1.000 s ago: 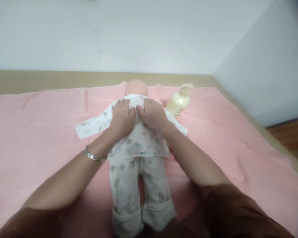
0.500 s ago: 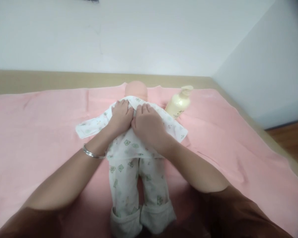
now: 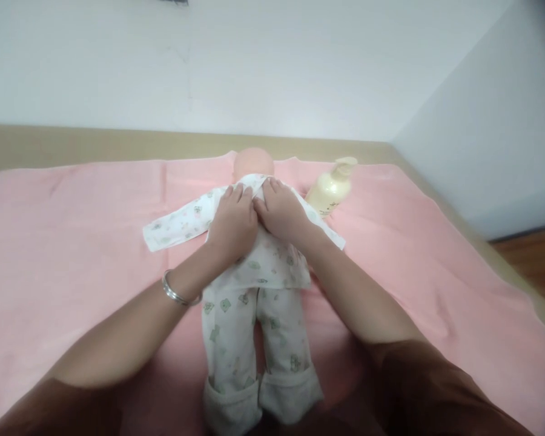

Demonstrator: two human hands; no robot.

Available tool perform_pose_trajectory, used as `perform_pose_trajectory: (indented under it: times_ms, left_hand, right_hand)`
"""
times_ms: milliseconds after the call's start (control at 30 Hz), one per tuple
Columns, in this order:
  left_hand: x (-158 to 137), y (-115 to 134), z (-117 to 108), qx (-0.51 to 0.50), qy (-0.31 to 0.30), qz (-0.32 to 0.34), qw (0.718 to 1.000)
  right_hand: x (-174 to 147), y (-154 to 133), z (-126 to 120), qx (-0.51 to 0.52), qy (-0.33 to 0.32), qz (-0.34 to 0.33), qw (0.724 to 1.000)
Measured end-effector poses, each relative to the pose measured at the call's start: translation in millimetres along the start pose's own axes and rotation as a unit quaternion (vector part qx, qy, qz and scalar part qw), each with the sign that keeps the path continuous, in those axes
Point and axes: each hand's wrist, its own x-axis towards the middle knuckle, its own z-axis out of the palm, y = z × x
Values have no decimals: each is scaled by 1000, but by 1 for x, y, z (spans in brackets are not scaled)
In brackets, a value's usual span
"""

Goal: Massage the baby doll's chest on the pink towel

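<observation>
Two bare hands, one doll: the person's left hand (image 3: pixel 234 223) and right hand (image 3: pixel 281 211) lie open, fingers extended, on the upper part of a white printed shirt (image 3: pixel 277 272) worn by the doll (image 3: pixel 263 257), stretched out in the middle of a pink cloth (image 3: pixel 72 254) with its head (image 3: pixel 254 162) to the far side. Neither hand grips; whether the thumbs touch, I cannot tell from here. Two shirt sleeves reach left and right, and two trouser legs (image 3: pixel 231 345) run to the near side, each with one turned-up cuff. One silver bangle (image 3: pixel 173 292) circles the left wrist. Just beyond the doll's right-hand sleeve is one pale yellow pump bottle (image 3: pixel 329 192), its lower part hidden and its lettering too blurred to read. A wooden surface (image 3: pixel 118 144) borders the cloth along the far and right sides, below two pale walls (image 3: pixel 277 72). The right forearm blocks part of the shirt and its sleeve. Which way the doll faces is hard to make out. A dark object (image 3: pixel 177 2) is cut off at the top, as are the person's brown sleeves (image 3: pixel 436 387) at the near edge.
</observation>
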Motion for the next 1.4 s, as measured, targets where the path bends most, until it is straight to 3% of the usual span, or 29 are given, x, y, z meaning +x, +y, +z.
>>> perform_pose_trajectory:
  times_ms: [167,333,600,933,1233,1400]
  left_hand:
    - [15,-14,2,-28,15,-80,996]
    - [14,-14,3,-27,35,-79,996]
    - [12,-19,14,-35,67,-80,994]
    - [12,-16,7,-35,28,-78,996]
    - [29,-35,-5,-134,18,-106,985]
    - [21,-23,-4,-58,16,-82,995]
  right_hand:
    - [-14,-21,-10,-34,8,2,999]
    - [-21,-33,-7,-46,35,-6,998]
    - [2,-1,5,65,29,44,996]
    - [3,3,2,54,10,23,998]
    - [-25,-34,-4,-65,39,3,997]
    - [-12,-21,0,17,38,18,999]
